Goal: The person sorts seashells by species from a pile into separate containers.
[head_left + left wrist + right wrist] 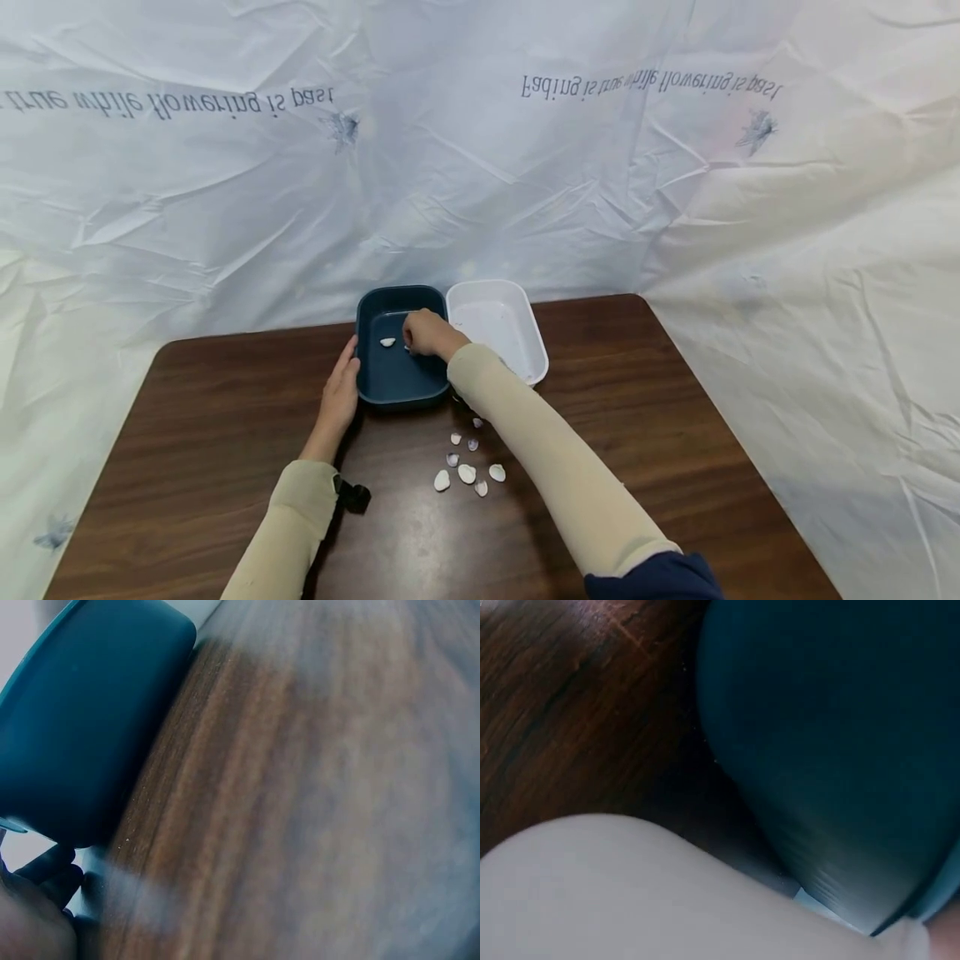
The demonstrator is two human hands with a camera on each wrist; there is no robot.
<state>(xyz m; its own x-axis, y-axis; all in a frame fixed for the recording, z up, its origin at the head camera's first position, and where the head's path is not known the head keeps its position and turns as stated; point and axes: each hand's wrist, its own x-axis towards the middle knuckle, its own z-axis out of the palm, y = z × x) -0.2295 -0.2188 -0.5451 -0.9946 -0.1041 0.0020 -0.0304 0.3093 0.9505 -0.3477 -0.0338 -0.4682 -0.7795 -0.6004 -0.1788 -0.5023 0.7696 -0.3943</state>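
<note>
In the head view, a dark teal tray (pixel 401 392) stands at the back of the table. My left hand (pixel 341 393) rests along its left side with fingers extended; the left wrist view shows those fingers (pixel 56 874) by the tray's end. My right hand (pixel 429 332) is down inside the tray with curled fingers, pinching a small shell (pixel 407 348) that is mostly hidden beneath them. A white shell (pixel 387 342) lies on the tray floor left of that hand. The right wrist view shows only the tray's outer wall (pixel 832 750) and my sleeve (pixel 615 892).
A white tray (pixel 538 354) stands right against the teal one, partly behind my right forearm. Several white and purplish shells (pixel 467 473) lie loose on the brown table (pixel 637 400) in front. A white printed sheet (pixel 480 167) hangs behind the table.
</note>
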